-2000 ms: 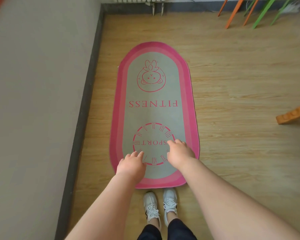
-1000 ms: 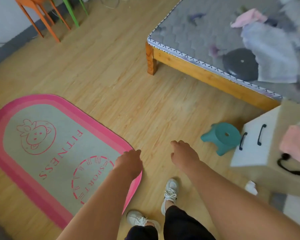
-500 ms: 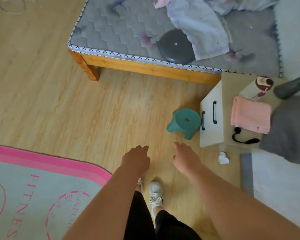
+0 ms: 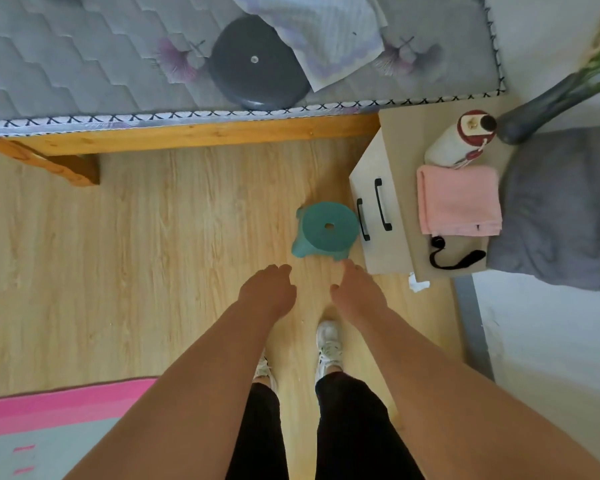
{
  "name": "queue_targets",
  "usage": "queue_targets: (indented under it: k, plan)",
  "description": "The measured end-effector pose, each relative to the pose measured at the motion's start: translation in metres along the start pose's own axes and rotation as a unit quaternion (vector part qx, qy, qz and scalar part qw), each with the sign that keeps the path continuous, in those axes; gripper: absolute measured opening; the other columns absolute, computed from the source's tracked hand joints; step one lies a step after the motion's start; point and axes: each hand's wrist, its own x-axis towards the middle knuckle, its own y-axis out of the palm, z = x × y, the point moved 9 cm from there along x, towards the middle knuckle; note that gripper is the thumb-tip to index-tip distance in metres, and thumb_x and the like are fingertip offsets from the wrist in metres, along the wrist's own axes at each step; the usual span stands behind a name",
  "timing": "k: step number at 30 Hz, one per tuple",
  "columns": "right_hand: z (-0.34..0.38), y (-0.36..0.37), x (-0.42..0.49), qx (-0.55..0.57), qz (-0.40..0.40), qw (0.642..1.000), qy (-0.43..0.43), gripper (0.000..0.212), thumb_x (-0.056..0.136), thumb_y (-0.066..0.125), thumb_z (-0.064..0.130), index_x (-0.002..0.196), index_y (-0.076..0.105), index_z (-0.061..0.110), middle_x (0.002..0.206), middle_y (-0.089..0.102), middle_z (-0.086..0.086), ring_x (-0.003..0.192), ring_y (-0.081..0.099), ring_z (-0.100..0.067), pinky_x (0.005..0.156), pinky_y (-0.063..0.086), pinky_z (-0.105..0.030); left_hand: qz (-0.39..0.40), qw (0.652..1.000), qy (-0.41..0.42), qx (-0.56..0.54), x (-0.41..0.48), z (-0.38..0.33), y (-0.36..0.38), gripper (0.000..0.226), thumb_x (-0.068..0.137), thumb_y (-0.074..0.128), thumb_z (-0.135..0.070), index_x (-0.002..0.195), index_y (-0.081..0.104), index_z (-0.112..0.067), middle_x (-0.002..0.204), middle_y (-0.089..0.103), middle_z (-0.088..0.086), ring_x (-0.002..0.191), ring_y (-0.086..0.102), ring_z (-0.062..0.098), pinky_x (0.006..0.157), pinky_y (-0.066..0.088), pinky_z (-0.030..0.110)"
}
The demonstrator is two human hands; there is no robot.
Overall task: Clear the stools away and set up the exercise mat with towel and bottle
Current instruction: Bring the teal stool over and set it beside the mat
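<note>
A small round teal plastic stool [image 4: 328, 228] is being shown standing on the light wooden plank floor [image 4: 153, 237], just beside the drawer front of a pale bedside cabinet with two black handles [image 4: 404, 147]. On the cabinet top, a folded pink towel [image 4: 459, 200] is lying at the middle, a white bottle with a dark red cap [image 4: 454, 143] is sitting at the far edge, and a black cord [image 4: 454, 260] is lying at the near edge. A wooden-framed bed [image 4: 187, 133] is running across the far side. A pink-bordered grey exercise mat [image 4: 49, 410] is lying at the floor's near left. The left hand [image 4: 269, 292] and right hand [image 4: 355, 296] are being held forward, fingers loosely curled, with nothing being gripped. The right fingertips are being seen just beside the stool's near edge; contact cannot be told.
</note>
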Motion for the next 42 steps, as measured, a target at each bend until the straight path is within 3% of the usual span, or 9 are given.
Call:
queue_targets:
  k: [8,16,21,24,26,31,38,42]
  plan:
    - [-0.066,0.026,0.133,0.032,0.024,0.998,0.046,0.055,0.09,0.047,0.015,0.144,0.032,0.016,0.13,0.052,-0.008,0.112,0.056,-0.026,0.087,0.05,-0.038,-0.019,0.997,-0.04,-0.066,0.136,-0.02,0.041,0.048,0.098,0.038,-0.028,0.145,0.031,-0.017,0.141,0.043,0.009,0.127,0.045,0.026,0.1,0.039,0.037]
    - [-0.127,0.105,0.292,0.034,0.03,0.996,0.071,0.046,0.09,0.048,0.017,0.136,0.04,0.014,0.122,0.057,-0.009,0.107,0.059,-0.029,0.085,0.052,-0.04,-0.044,0.99,-0.064,-0.121,0.291,-0.005,0.128,0.048,0.095,0.044,-0.022,0.141,0.033,-0.014,0.134,0.046,0.012,0.119,0.05,0.029,0.092,0.042,0.039]
    - [-0.151,0.135,0.373,0.11,-0.056,0.986,0.111,0.044,0.086,0.048,0.013,0.129,0.041,0.013,0.12,0.051,-0.01,0.092,0.053,-0.025,0.07,0.042,-0.034,-0.094,0.98,-0.069,-0.162,0.375,0.016,0.142,0.051,0.094,0.045,-0.016,0.142,0.031,-0.01,0.143,0.039,0.012,0.125,0.046,0.031,0.095,0.04,0.04]
    - [-0.162,0.134,0.396,0.125,-0.107,0.979,0.117,0.048,0.085,0.047,0.016,0.132,0.042,0.015,0.126,0.05,-0.007,0.107,0.053,-0.027,0.078,0.044,-0.037,-0.085,0.974,-0.07,-0.2,0.408,0.017,0.147,0.056,0.091,0.042,-0.012,0.145,0.026,-0.013,0.148,0.033,0.008,0.124,0.046,0.03,0.096,0.041,0.04]
    - [-0.166,0.134,0.407,0.129,-0.114,0.978,0.121,0.045,0.085,0.048,0.018,0.13,0.045,0.013,0.124,0.054,-0.007,0.11,0.055,-0.028,0.081,0.046,-0.04,-0.073,0.968,-0.08,-0.228,0.422,0.017,0.151,0.06,0.09,0.04,-0.01,0.147,0.022,-0.015,0.151,0.03,0.006,0.124,0.047,0.031,0.097,0.043,0.042]
    - [-0.179,0.136,0.425,0.168,-0.094,0.969,0.152,0.04,0.085,0.052,0.016,0.124,0.046,0.01,0.116,0.06,-0.009,0.095,0.059,-0.027,0.071,0.044,-0.033,-0.044,0.95,-0.108,-0.291,0.439,0.015,0.16,0.065,0.09,0.04,-0.009,0.15,0.014,-0.015,0.153,0.026,0.008,0.127,0.045,0.033,0.099,0.044,0.044]
    - [-0.178,0.142,0.43,0.187,-0.057,0.966,0.171,0.057,0.079,0.062,0.013,0.131,0.041,0.006,0.124,0.054,-0.012,0.107,0.058,-0.031,0.074,0.049,-0.033,-0.029,0.899,-0.128,-0.417,0.441,0.027,0.161,0.051,0.088,0.044,-0.006,0.138,0.036,-0.016,0.121,0.054,0.009,0.104,0.055,0.029,0.082,0.048,0.04]
    - [-0.162,0.142,0.417,0.163,-0.051,0.974,0.147,0.053,0.08,0.062,0.014,0.128,0.04,0.008,0.12,0.052,-0.013,0.092,0.058,-0.027,0.059,0.045,-0.027,-0.046,0.872,-0.124,-0.472,0.423,0.036,0.158,0.047,0.09,0.044,-0.006,0.136,0.039,-0.015,0.109,0.053,0.003,0.093,0.054,0.022,0.071,0.042,0.032]
